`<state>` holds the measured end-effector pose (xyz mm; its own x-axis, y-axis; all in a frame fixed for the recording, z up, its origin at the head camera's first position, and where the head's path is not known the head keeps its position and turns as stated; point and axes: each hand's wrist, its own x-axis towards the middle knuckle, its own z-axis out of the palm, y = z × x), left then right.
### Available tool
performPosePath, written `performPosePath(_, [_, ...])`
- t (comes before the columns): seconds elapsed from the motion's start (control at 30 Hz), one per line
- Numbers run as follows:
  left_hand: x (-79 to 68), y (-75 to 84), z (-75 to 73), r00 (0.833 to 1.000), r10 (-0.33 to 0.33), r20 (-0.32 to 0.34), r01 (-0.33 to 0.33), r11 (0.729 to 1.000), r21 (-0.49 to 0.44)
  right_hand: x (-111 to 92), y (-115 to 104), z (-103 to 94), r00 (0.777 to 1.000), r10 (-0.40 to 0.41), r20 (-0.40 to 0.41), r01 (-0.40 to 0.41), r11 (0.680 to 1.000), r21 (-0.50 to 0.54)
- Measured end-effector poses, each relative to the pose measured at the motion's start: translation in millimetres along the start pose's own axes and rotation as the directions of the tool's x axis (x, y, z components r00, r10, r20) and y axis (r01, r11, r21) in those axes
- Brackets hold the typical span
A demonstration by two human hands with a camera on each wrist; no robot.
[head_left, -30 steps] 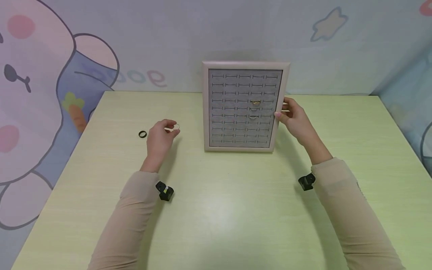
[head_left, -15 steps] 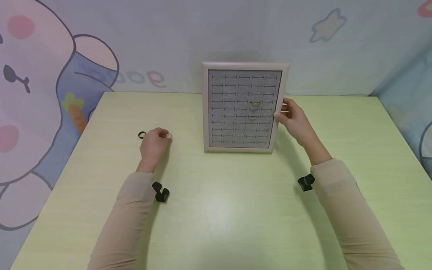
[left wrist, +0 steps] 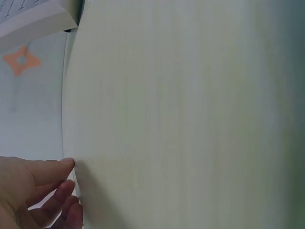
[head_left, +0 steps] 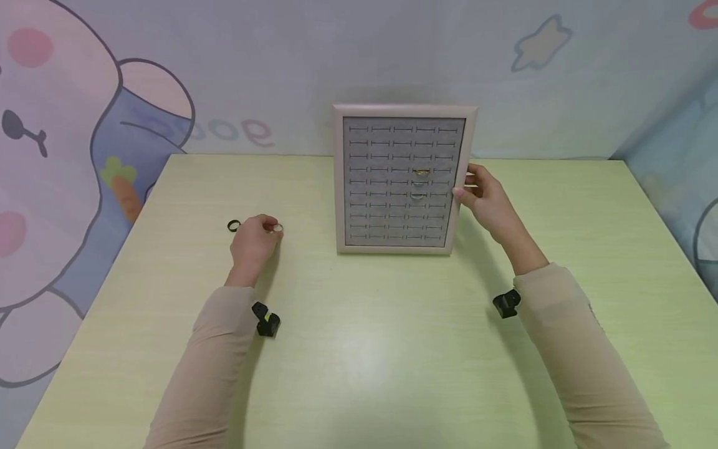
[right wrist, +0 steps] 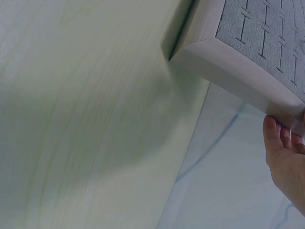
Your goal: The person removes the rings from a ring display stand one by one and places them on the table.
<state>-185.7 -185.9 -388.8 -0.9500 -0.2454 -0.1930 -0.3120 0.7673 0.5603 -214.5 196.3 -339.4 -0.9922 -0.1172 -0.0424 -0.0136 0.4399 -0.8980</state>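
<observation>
Pale ring [head_left: 278, 228] (small) in left hand's [head_left: 252, 244] pinch

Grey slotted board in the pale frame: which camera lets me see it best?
The head view: nearly the whole front of the board shows. The left wrist view catches only a corner, top left; the right wrist view shows a corner and part of the front, cut off by the picture's edge.
</observation>
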Motion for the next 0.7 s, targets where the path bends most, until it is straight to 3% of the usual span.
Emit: performPosePath(0.7, [-3.2, 6.1, -3.8, 1.000, -0.007, -0.014, 0.007, 1.000, 0.030, -1.1, -0.1, 0.2, 1.000, 0.005, 0.011, -0.005, 1.000, 0.009])
